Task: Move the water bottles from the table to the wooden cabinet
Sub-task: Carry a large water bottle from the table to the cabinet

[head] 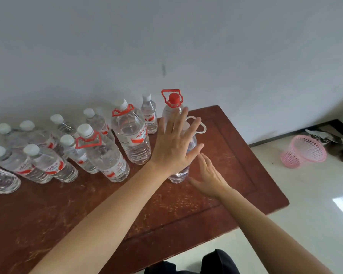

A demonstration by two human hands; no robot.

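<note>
Several clear water bottles stand on a reddish-brown wooden table (236, 159) against the wall. A large bottle with a white carry handle (200, 128) stands nearest the right, mostly hidden behind my left hand (173, 147); its base (179, 176) shows below the hand. My left hand is spread open in front of that bottle, fingers apart. My right hand (208, 176) is open just right of the bottle's lower part, fingers pointing at it. Behind stands a big bottle with a red cap and red handle (173, 99). Another large bottle (134, 135) stands to the left. No wooden cabinet is in view.
Smaller white-capped bottles (48, 163) crowd the table's left half. A pink mesh basket (305, 151) lies tipped on the pale floor at the right, beside some dark clutter by the wall. The table's right edge runs close to my right arm.
</note>
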